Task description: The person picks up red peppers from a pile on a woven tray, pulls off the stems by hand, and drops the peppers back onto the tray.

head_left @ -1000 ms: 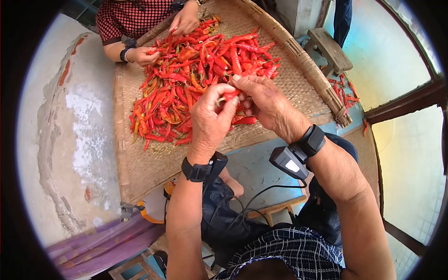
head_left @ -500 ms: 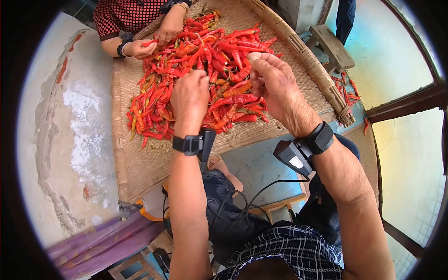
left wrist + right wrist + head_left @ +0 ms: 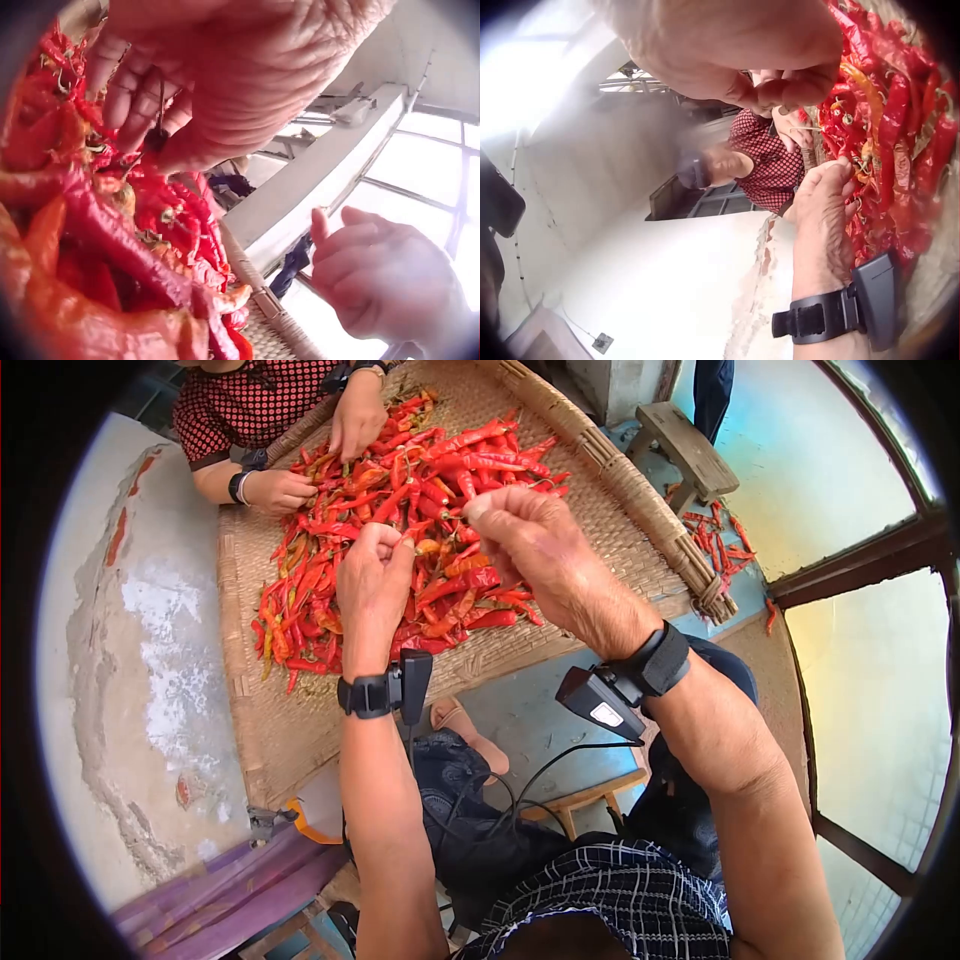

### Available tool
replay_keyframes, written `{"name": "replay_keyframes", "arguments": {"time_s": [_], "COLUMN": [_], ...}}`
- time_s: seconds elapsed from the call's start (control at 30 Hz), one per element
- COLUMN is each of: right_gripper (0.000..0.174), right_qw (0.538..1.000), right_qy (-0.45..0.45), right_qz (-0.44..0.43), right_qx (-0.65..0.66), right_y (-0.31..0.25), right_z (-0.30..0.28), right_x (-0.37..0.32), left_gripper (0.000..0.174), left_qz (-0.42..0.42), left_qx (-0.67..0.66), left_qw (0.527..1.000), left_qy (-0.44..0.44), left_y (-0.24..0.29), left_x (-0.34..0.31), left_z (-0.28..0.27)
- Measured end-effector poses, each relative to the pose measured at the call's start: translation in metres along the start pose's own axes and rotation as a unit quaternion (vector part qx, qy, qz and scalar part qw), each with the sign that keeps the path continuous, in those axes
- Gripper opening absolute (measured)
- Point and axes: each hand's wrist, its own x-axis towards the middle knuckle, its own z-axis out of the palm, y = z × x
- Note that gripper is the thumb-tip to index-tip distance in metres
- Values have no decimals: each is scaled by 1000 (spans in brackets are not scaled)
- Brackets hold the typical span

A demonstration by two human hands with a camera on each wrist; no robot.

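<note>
Red peppers (image 3: 440,575) lie heaped on a woven tray, some of them orange. My left hand (image 3: 370,585) is low over the middle of the heap, and its thumb and fingers pinch a red pepper, mostly hidden by the hand. A thin stem with a dark cap (image 3: 157,138) shows at those fingers in the left wrist view. Above the right part of the heap is my right hand (image 3: 550,555), its fingers curled. Nothing shows in it in the left wrist view, where the hand (image 3: 382,277) appears beyond the tray rim.
Across the tray (image 3: 655,510), another person's hands (image 3: 357,418) are at the heap's far left. A wooden stool (image 3: 688,452) and loose peppers (image 3: 722,545) are beyond the right rim. The wall (image 3: 150,630) runs along the left; cables (image 3: 540,770) hang below my wrists.
From one second ago, when my hands met over a red pepper, they have parted. The left moved down to the heap; the right's fingers stay curled. The other person's hands have moved apart.
</note>
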Motion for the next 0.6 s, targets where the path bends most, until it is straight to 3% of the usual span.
{"name": "replay_keyframes", "arguments": {"time_s": [0.1, 0.17, 0.3, 0.37, 0.5, 0.6], "right_gripper": [21, 27, 27, 24, 13, 10], "right_qw": [998, 992, 987, 980, 990, 986], "right_qy": [-3, -25, 10, 40, 77, 123], "right_qz": [56, 123, 150, 149, 79, 39], "right_qx": [-14, -12, 57, 126, 85, 101], "right_y": [8, 6, 18, 20, 13, 8], "right_z": [9, 14, 19, 18, 12, 7], "right_x": [-4, -8, -3, 3, 9, 15], "left_gripper": [13, 10, 8, 11, 10, 11], "left_qz": [10, 38, 54, 57, 46, 0], "left_qx": [-169, -199, -263, -248, -213, -242], "left_qw": [985, 979, 963, 965, 970, 967], "left_qy": [14, 21, -16, -63, -105, -85], "left_y": [11, 22, 27, 25, 19, 8], "left_x": [-16, -24, -37, -39, -35, -29], "left_z": [-5, -7, -2, -3, -15, -27]}}
